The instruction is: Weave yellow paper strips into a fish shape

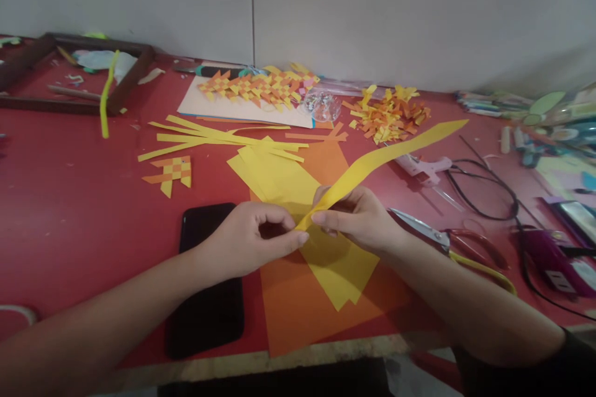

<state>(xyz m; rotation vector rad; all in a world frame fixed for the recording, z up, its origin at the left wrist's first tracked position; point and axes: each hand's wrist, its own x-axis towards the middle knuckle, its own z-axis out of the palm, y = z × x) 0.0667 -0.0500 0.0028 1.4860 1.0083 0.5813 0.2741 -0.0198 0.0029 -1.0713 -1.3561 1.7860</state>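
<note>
A yellow paper strip (372, 161) slants up to the right, its near end pinched between both hands. My left hand (261, 236) holds the tip of that end between thumb and forefinger. Just beside it, my right hand (356, 217) grips the strip with the thumb on top. Below the hands lie yellow paper sheets (335, 267) over orange paper sheets (293, 316). Several cut yellow strips (200, 136) are spread behind them. To the left rests a woven paper fish (176, 172) in orange and yellow.
A black phone (209, 304) lies under my left wrist. Scissors (428, 232) and a pink glue gun (426, 167) with its cord are at the right. More woven fish (254, 88) and a heap of paper scraps (391, 115) sit at the back, a dark frame (133, 74) at far left.
</note>
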